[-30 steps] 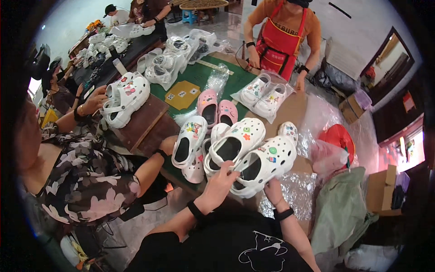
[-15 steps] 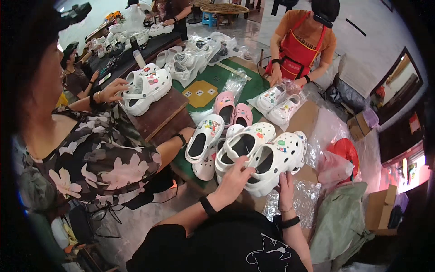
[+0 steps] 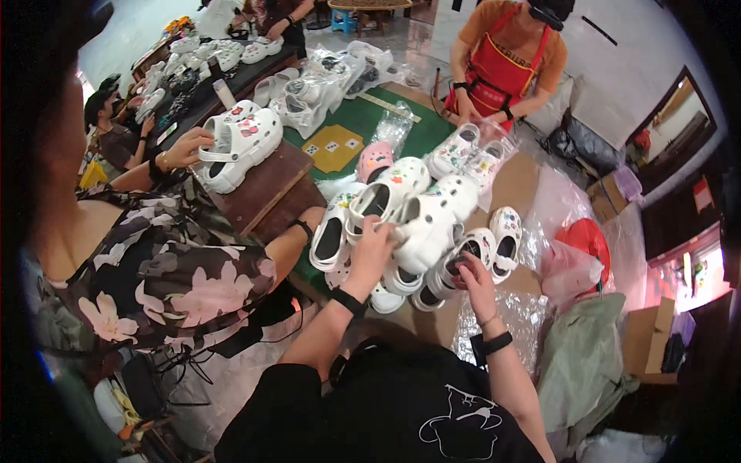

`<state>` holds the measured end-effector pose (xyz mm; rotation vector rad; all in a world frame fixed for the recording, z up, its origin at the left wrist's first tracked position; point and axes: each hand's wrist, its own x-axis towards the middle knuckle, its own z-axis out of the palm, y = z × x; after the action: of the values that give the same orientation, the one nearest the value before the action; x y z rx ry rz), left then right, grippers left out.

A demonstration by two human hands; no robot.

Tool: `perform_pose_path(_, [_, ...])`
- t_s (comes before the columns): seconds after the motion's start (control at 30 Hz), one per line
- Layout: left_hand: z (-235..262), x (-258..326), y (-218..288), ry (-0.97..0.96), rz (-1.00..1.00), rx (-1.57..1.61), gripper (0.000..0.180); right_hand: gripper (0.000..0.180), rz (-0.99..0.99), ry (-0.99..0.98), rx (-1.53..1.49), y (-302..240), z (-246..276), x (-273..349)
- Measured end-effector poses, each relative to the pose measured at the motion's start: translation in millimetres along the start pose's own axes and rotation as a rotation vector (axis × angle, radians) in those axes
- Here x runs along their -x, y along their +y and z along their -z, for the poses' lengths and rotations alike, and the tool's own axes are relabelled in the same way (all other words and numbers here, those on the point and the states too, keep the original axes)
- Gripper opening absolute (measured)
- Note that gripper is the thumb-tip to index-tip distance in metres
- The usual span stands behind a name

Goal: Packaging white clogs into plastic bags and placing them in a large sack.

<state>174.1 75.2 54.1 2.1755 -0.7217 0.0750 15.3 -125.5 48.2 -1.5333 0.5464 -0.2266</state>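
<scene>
My left hand (image 3: pixel 374 251) grips a pair of white clogs (image 3: pixel 450 202) with colourful charms by their heel ends, holding them above other footwear. Its fingers are closed, the fingertips partly hidden. My right hand (image 3: pixel 476 285) has its fingers apart at the opening of a lower white clog (image 3: pixel 477 244); whether it touches cannot be told. Right of that stands another white clog (image 3: pixel 505 231) with a dark insole. Another white clog (image 3: pixel 330 243) is left of the held pair, and a pink clog (image 3: pixel 376 160) is behind it.
At left, a person in a floral top (image 3: pixel 177 285) touches white clogs (image 3: pixel 245 143) on a brown wooden box (image 3: pixel 282 202). Across the green table (image 3: pixel 370 127), a person in a red apron (image 3: pixel 502 77) handles bagged clogs (image 3: pixel 486 166). Plastic sheeting (image 3: pixel 502 339) lies at right.
My left hand has raised the clog pair and moved it left and away. My right hand has come off that pair and is now at the lower clogs, which have come into view.
</scene>
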Motion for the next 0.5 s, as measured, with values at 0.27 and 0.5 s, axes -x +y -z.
perform_pose_path(0.27, [-6.6, -30.6, -4.6, 0.051, 0.006, 0.077, 0.031, 0.041, 0.268, -0.003, 0.729, 2.9, -1.5, 21.5])
perform_pose_path(0.5, [-11.2, -41.4, -47.3, 0.112, 0.150, 0.432, 0.031, 0.033, 0.205, 0.299, 0.551, 11.2, 27.3, 29.9])
